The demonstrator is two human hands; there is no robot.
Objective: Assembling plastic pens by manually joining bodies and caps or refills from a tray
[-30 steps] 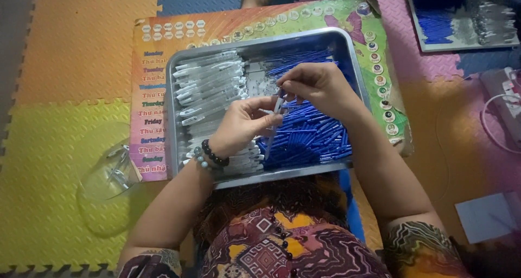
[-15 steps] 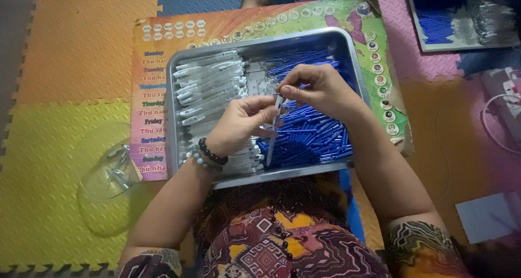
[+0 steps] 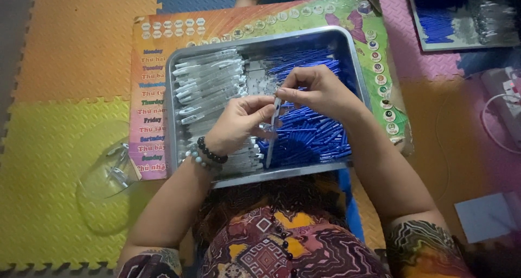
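Note:
A metal tray (image 3: 228, 176) rests on my lap and a colourful board. Its left half holds several clear pen barrels (image 3: 209, 85); its right half holds a heap of blue pen refills (image 3: 312, 137). Over the tray's middle, my left hand (image 3: 239, 123) grips a clear pen barrel (image 3: 269, 147) that points down toward me. My right hand (image 3: 315, 90) pinches the top end of that same pen, fingers closed on it. A beaded bracelet sits on my left wrist.
The tray lies on a printed board (image 3: 157, 93) over coloured foam floor mats. A clear plastic bag (image 3: 106, 175) lies at the left. Another tray (image 3: 461, 17) with blue and clear parts sits at the top right. White cable (image 3: 496, 120) at right.
The pen between my hands has turned from roughly level to pointing down toward me. Both hands stay over the tray's middle, shifted slightly.

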